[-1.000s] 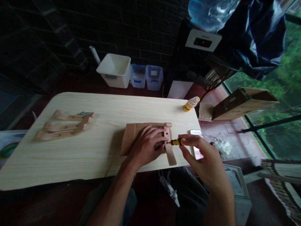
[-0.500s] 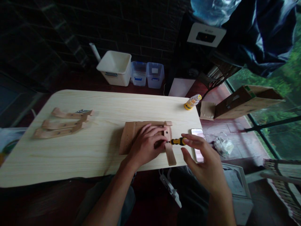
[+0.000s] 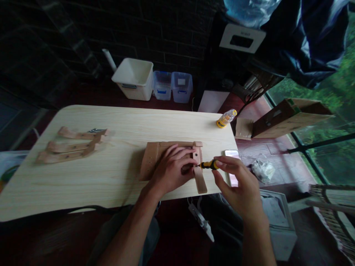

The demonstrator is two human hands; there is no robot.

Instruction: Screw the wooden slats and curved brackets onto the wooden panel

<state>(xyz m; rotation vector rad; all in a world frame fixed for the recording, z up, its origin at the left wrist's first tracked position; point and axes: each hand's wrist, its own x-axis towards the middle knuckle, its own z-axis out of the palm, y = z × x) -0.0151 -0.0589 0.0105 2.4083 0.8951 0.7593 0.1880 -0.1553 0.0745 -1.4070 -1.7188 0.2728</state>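
Observation:
My left hand (image 3: 174, 164) lies over a brown panel (image 3: 149, 159) with small holes, gripping it against the table. Its thumb and index finger come together beside the tip of a yellow and black screwdriver (image 3: 208, 164). That tip meets a tan strip (image 3: 200, 181) with dark holes, which runs across the panel's right end and sticks out past its near edge. Between thumb and fingers, my right hand (image 3: 235, 177) pinches the end of the screwdriver's handle, the tool lying nearly level. Whatever is under the tip is too small to make out.
Several curved tan strips (image 3: 72, 147) lie at the table's left, with a small shiny packet (image 3: 95, 130) behind them. A clear and yellow bottle-shaped case (image 3: 226, 119) stands at the back right corner. A phone (image 3: 232, 173) lies near the right edge, partly behind my right hand.
My right thumb has come up and closed with the fingers on the screwdriver's handle end. The left hand and panel stay together; the whole view has shifted slightly.

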